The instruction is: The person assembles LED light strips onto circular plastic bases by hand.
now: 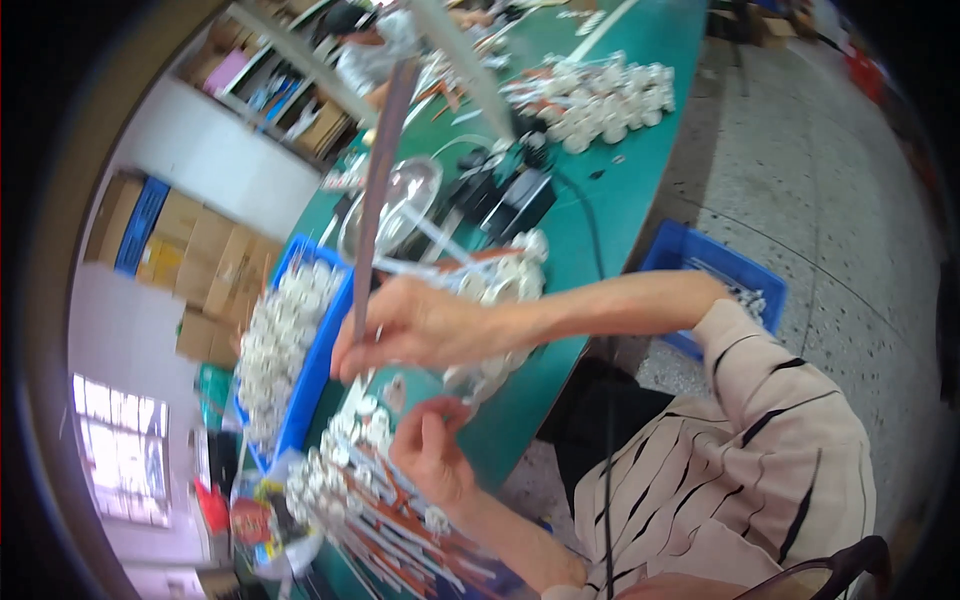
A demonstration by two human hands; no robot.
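Observation:
My right hand [425,325] is above the green table, its fingers closed on the lower end of a long, flat brownish strip [378,190] that stands nearly upright and is blurred. Just below it, my left hand [435,455] has thumb and fingertips pinched together; anything between them is too small to make out. A small pale round piece [395,392] shows beside its fingertips. Under and beside my left hand lies a bundle of white round caps with orange and white wires [350,470]. More white caps [510,275] lie behind my right wrist.
A blue bin [318,355] full of white round parts stands left of my hands. Ahead on the green table [630,215] are a clear dome [415,195], a black box [520,205] with cables, and another wired pile [610,100]. A blue crate [690,245] sits on the floor. A person [375,60] works at the far end.

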